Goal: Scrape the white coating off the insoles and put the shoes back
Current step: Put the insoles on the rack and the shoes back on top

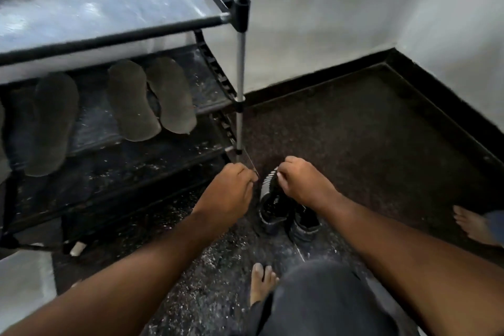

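Black shoes: pair of shoes (289, 213) stands on the floor (368, 144) just right of the rack (240, 63); heels toward the person, openings up.
Insole: ribbed white-and-black strip (268, 181) rises from the left shoe's opening; taken to be the insole, though blur leaves this unsure.
Right hand: right hand (302, 185) has fingers curled down onto the strip's top end; thumb hidden; grip appears to be a pinch.
Left hand: left hand (229, 194) has fingers curled tight; a thin pale blade or stick (252, 165) projects from the fist toward the rack post; its kind cannot be told.
Handling, insole: judged light, thin and floppy; likely to buckle under a scraper unless backed; hold near the end and keep it taut, or lay it flat.
Handling, shoe: judged light, soft upper, stiffer sole; take by heel collar or by sole edges.
Rack: flat grey insoles (150, 98) lie side by side on the middle shelf; lower shelves speckled white.
Debris: white flakes (207, 262) scattered on the floor before the rack.
Feet: bare foot (260, 284) near the shoes; another foot (474, 226) at the right edge.
Stage: judged mid-task; shoes not yet on the rack.
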### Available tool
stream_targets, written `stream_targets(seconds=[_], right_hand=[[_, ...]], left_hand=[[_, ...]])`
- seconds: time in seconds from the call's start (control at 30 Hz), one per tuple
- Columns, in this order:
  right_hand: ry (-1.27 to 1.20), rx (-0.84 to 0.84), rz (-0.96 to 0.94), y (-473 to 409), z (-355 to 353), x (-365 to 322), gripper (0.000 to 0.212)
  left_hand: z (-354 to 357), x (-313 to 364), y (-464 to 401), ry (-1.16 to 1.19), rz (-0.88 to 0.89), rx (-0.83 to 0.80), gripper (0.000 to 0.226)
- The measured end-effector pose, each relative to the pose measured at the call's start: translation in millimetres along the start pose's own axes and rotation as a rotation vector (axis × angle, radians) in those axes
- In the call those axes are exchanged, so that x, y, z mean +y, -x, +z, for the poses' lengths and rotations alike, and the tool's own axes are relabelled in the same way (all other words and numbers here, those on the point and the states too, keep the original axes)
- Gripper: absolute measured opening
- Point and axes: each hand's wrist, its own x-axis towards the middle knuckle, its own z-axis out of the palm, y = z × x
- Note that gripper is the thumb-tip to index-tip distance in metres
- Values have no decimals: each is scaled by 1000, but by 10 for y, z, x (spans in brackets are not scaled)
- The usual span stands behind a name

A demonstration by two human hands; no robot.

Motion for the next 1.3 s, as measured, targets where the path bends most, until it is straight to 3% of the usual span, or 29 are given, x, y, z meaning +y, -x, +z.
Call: stream_targets(seconds=[0.27,0.47,0.67,0.83,1.3], right_hand=[[-13,-304,287,382,672,658,26],[-23,-524,458,489,1071,795,46],[-6,-628,549,547,1297,723,31],[-38,-533,628,535,1271,632,24],[37,-190,545,536,61,143,17]], left_hand=[[1126,-20,-86,31,-63,-378,44],[1673,-18,-161,9,-109,-525,61],[1885,-26,-100,-276,-56,-556,62],[1727,55,-267,-470,-48,-613,23],[472,526,-604,-370,42,-367,18]])
